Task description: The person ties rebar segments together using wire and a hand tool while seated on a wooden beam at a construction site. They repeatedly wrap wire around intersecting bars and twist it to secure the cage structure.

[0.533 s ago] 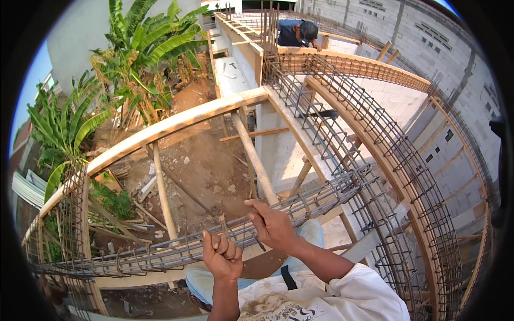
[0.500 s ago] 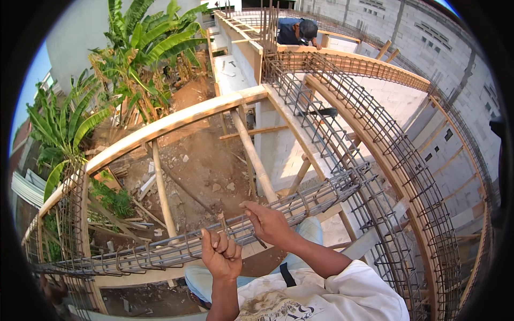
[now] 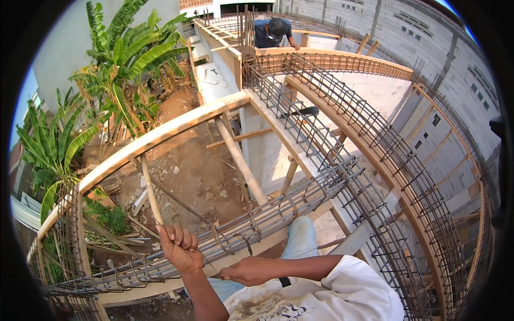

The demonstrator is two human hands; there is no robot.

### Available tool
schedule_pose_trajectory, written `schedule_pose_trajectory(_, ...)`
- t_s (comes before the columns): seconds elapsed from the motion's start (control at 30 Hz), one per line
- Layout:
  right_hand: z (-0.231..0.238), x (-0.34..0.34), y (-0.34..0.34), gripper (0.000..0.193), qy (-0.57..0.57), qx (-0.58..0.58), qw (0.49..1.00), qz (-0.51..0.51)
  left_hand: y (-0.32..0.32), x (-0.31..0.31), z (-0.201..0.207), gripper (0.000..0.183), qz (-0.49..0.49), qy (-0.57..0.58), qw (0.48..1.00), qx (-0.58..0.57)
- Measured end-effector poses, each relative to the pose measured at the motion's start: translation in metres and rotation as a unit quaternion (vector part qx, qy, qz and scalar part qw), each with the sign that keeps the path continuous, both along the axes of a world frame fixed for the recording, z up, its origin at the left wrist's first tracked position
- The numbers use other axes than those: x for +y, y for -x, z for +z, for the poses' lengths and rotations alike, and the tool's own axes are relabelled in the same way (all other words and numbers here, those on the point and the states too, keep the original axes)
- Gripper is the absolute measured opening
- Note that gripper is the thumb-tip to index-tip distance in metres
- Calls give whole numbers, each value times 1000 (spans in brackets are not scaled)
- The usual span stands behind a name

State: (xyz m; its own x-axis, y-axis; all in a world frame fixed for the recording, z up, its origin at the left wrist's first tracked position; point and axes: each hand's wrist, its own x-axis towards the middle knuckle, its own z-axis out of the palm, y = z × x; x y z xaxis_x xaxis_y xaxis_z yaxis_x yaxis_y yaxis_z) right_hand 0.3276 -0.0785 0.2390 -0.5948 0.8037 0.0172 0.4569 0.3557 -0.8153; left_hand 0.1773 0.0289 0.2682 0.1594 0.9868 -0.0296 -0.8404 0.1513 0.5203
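Observation:
A rebar cage of long grey bars with bent stirrups crosses in front of me. My left hand is closed, raised at the near side of the cage, with its knuckles up. Below and right of it, close to my body, my right hand is closed in a pinch. A thin dark wire runs between the two hands, and its ends are hidden in the fingers. My pale-blue trouser leg shows beside the bars.
A curved timber beam on bamboo props spans above the dirt ground. Further rebar cages run along timber formwork at right. Another person bends over the far beam. Banana plants grow at far left.
My right hand has come down off the cage toward my body, its fingers now pinched. My left hand has shifted left, and a wire now shows between them. The view has shifted slightly.

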Motion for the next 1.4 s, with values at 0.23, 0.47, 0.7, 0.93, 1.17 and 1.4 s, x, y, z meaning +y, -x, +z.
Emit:
schedule_pose_trajectory(0.23,-8,30,-35,22,-248,77,894,-366,-3,-19,-30,42,-97,114,988,-45)
schedule_pose_trajectory(0.47,-33,-19,-2,23,-20,84,989,122,33,-5,-44,43,78,88,988,99)
schedule_pose_trajectory(0.7,-28,35,-12,21,-170,50,940,-292,30,-35,-65,43,-47,200,978,30)
schedule_pose_trajectory(0.93,-43,2,28,20,21,181,983,31,90,23,-28,42,209,117,971,21)
schedule_pose_trajectory(1.17,-65,-7,13,24,-60,126,982,-128,78,49,-18,43,274,110,952,84)
schedule_pose_trajectory(1.4,-80,-38,-8,29,18,84,982,-169,91,70,-20,44,334,49,922,188)
